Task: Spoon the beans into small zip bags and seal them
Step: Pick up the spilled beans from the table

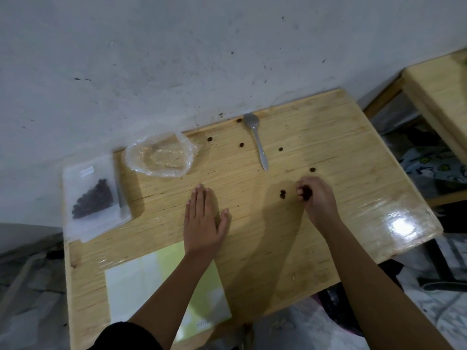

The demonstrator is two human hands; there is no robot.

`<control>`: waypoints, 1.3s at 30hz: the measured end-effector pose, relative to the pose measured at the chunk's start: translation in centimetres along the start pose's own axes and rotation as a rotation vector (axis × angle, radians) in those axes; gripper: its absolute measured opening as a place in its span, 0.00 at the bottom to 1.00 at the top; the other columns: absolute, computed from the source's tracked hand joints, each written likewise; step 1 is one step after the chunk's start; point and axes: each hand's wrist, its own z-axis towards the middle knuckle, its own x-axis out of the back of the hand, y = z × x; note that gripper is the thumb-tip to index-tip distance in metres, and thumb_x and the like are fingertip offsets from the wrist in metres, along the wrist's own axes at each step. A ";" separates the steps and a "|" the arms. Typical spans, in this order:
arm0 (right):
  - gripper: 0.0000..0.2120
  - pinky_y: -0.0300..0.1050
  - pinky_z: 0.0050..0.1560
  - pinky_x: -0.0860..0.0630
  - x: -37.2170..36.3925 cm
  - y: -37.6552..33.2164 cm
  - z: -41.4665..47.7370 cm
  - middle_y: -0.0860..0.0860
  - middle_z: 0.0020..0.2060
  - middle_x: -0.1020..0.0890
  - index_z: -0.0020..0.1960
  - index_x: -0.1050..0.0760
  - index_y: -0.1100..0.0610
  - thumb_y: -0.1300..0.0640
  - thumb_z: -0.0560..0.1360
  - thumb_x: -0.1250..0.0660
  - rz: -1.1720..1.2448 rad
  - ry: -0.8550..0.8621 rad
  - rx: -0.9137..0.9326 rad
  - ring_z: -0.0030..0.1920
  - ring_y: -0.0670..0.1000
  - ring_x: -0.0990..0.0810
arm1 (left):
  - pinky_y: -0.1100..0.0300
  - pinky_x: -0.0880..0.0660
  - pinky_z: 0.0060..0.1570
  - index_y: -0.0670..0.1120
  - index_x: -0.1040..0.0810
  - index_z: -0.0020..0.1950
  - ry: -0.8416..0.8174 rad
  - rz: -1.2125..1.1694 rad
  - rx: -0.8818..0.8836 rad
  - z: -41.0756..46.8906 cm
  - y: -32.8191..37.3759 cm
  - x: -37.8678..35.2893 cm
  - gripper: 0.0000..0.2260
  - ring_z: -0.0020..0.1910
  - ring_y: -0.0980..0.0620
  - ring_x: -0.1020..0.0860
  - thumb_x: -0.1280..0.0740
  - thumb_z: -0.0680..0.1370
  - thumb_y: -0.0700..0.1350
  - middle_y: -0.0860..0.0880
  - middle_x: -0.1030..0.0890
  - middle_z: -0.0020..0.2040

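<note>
Right hand (314, 198) pinches gathered beans (307, 192); left hand (203, 223) lies flat, empty. Sweep the 2 stray beans (282, 194) close before grabbing more.

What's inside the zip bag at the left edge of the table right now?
The zip bag holds a dark heap of beans piled toward one lower corner; the rest looks empty. It lies on more clear bags; how many, and whether its zip is sealed, cannot be told.

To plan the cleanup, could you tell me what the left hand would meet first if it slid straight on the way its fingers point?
Probably nothing nearby: the left hand points across bare table toward the wall.
</note>
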 end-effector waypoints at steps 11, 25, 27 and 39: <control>0.08 0.28 0.30 0.32 -0.6 2.5 0.2 0.50 0.32 0.25 0.43 0.22 0.58 0.56 0.68 0.25 -0.811 0.024 0.303 0.33 0.45 0.28 | 0.55 0.58 0.74 0.43 0.49 0.77 -0.007 -0.015 -0.024 0.0 -0.4 -0.1 0.32 0.76 0.52 0.58 0.54 0.78 0.59 0.46 0.51 0.78; 0.13 0.41 0.33 0.37 -0.6 0.9 -0.9 0.52 0.29 0.27 0.36 0.33 0.58 0.65 0.77 0.48 -0.170 0.018 -0.027 0.30 0.48 0.34 | 0.55 0.58 0.73 0.43 0.47 0.77 0.011 -0.005 -0.035 -0.1 -0.6 -0.2 0.31 0.76 0.52 0.57 0.53 0.78 0.59 0.45 0.50 0.78; 0.14 0.40 0.33 0.37 -0.2 0.6 -1.3 0.53 0.30 0.28 0.35 0.33 0.59 0.69 0.76 0.50 0.019 0.019 -0.072 0.30 0.49 0.34 | 0.55 0.58 0.73 0.43 0.48 0.77 0.008 -0.002 -0.033 -0.1 -0.6 -0.2 0.31 0.76 0.52 0.57 0.53 0.78 0.59 0.45 0.50 0.78; 0.07 0.23 0.31 0.33 -0.2 2.6 -0.7 0.47 0.30 0.28 0.43 0.22 0.60 0.61 0.68 0.25 -0.777 0.023 0.327 0.32 0.42 0.31 | 0.55 0.59 0.74 0.43 0.47 0.77 -0.011 -0.014 -0.021 0.0 -0.2 0.1 0.32 0.76 0.51 0.57 0.53 0.77 0.59 0.45 0.50 0.78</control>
